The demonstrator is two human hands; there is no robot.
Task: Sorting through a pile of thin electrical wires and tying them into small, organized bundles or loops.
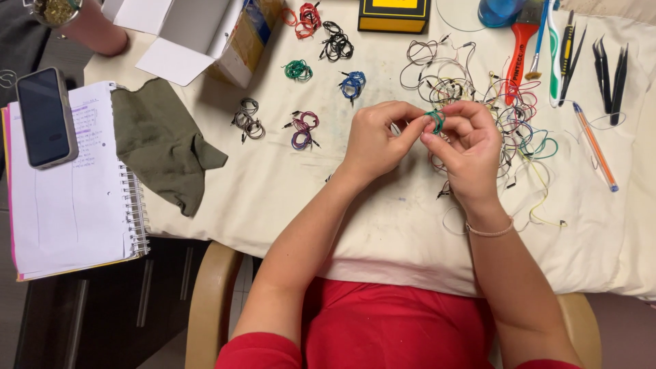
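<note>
The fingers (429, 127) of both hands are pinching together around a small green wire coil (436, 120), held just above the cream cloth (383, 225) covering the tabletop, a little right of its middle. The left hand (374, 140) is closing thumb and forefinger on the coil's left side; the right hand (468, 140) is curling around it from the right, and the wire seems to be looping over one fingertip, though the coil is too small to tell for certain.

Just behind the right hand a loose tangle of wires (509, 113) is lying toward the far right of the tabletop. Finished little bundles are sitting toward the far middle: a purple bundle (303, 130), a grey one (247, 117), a blue one (352, 83), a green one (298, 70) and a black one (336, 44). A dark green rag (160, 140) is lying toward the left edge beside a spiral notebook (72, 205) with a phone (46, 116) resting on it. Tweezers (608, 75) and an orange pen (594, 145) are lying near the right edge.

The likely trouble: the springy coil could slip from so light a pinch and unwind, or a trailing end could snag in the tangle close behind.
</note>
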